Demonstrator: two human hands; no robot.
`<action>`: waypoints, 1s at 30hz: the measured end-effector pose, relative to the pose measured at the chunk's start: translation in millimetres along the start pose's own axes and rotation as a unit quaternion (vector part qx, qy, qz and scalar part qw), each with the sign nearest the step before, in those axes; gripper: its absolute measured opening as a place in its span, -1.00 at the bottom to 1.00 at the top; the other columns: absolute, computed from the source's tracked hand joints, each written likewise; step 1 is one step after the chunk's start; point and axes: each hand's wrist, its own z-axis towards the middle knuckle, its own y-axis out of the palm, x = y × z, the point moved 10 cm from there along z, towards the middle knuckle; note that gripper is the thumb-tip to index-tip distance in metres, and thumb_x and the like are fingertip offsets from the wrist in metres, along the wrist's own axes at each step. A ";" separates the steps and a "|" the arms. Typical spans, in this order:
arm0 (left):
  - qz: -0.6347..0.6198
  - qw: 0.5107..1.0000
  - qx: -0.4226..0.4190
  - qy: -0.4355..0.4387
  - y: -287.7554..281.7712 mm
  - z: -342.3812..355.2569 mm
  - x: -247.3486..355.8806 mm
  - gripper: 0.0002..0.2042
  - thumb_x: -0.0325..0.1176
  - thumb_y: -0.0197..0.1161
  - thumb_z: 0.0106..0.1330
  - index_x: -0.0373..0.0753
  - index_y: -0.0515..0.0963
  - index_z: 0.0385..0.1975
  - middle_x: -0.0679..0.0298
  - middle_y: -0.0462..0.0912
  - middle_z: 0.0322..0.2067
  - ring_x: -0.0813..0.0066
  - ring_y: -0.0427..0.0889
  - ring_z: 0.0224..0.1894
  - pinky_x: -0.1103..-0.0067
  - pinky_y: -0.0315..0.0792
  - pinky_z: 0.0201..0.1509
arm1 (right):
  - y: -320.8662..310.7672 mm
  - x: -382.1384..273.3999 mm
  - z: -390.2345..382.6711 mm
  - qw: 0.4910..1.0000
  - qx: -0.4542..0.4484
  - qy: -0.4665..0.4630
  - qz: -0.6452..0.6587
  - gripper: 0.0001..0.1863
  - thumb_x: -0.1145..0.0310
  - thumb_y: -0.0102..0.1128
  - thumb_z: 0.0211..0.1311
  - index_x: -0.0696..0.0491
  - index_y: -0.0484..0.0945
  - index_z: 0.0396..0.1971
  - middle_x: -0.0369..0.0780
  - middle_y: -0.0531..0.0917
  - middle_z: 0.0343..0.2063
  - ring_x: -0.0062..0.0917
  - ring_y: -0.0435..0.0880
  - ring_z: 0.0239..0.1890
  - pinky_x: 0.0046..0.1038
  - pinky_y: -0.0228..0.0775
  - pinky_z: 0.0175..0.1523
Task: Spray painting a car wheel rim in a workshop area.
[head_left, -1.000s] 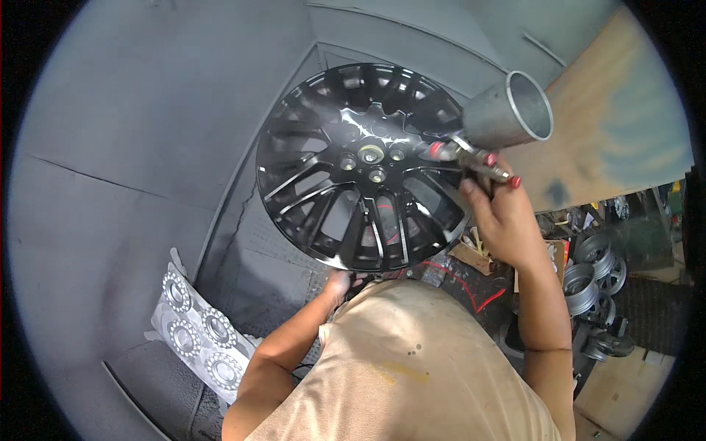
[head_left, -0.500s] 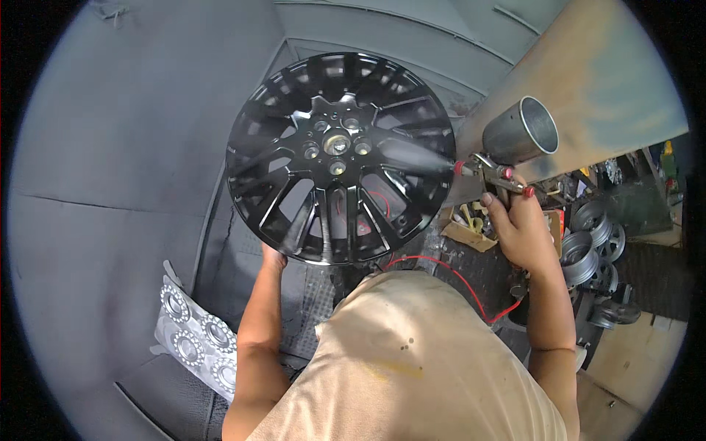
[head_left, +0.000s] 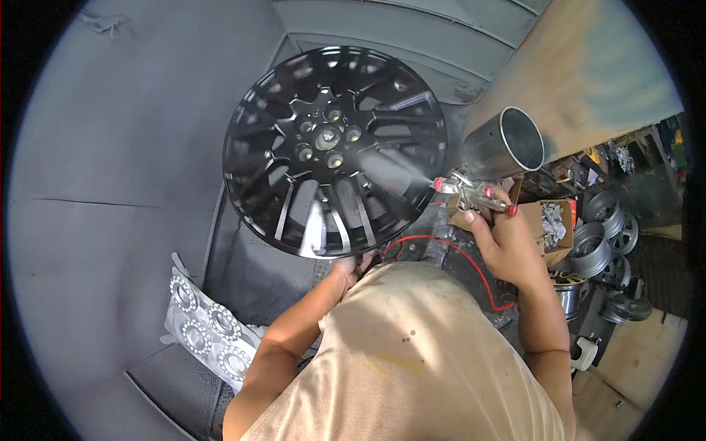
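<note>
A glossy black multi-spoke wheel (head_left: pixel 382 213) faces up at me, its spokes partly blurred. My right hand (head_left: pixel 507 246) grips a spray gun (head_left: pixel 471 192) with red-tipped knobs and a metal cup (head_left: pixel 500 151) on top. From its nozzle, near the wheel's right edge, a pale mist fans left over the spokes toward the hub. My left hand (head_left: pixel 351 269) is at the wheel's near edge, close to my shirt. The rim hides part of it and motion smears it, so its finger pose and any hold on the wheel cannot be made out.
A red hose (head_left: pixel 474 266) curves across the floor beside my right forearm. Boxes (head_left: pixel 562 242) and several bare wheels (head_left: pixel 592 250) crowd the right side. A tan panel (head_left: pixel 581 81) leans at upper right. On the left, a sheet bearing ring-shaped parts (head_left: pixel 209 327) lies by the grey wall (head_left: pixel 132 154).
My left hand has moved right along the wheel's near edge. The wheel's spokes and hub holes have turned. The spray gun has shifted slightly left and nearer to me, still spraying.
</note>
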 end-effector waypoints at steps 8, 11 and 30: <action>-0.008 1.000 -0.007 0.001 1.8 0.7 -7.4 -0.77 -0.41 -0.05 0.54 -0.39 0.56 -0.18 0.09 0.69 -0.26 0.38 0.72 -0.29 0.57 0.72 -0.24 | -4.7 -8.0 -10.3 0.995 -0.019 -0.046 -0.088 -0.70 0.34 0.05 0.42 0.30 0.52 -0.09 0.15 0.56 -0.09 0.11 0.55 -0.06 -0.11 0.41 0.05; -0.005 1.000 -0.001 0.001 1.3 -0.2 -7.9 -0.81 -0.43 0.04 0.50 -0.40 0.57 -0.15 0.11 0.70 -0.26 0.39 0.72 -0.27 0.58 0.72 -0.23 | -3.5 -3.2 -12.9 0.996 -0.024 -0.036 -0.083 -0.68 0.32 0.05 0.42 0.32 0.52 -0.08 0.18 0.55 -0.04 0.12 0.55 -0.04 -0.11 0.41 0.07; 0.005 1.000 0.001 0.024 2.9 0.9 10.1 -0.90 -0.44 0.17 0.43 -0.31 0.59 -0.21 0.22 0.71 -0.28 0.43 0.72 -0.23 0.63 0.68 -0.26 | 21.1 -17.6 -8.2 0.997 -0.062 -0.033 0.023 -0.64 0.37 0.02 0.42 0.28 0.43 0.08 0.13 0.57 -0.04 0.10 0.56 -0.03 -0.15 0.39 0.10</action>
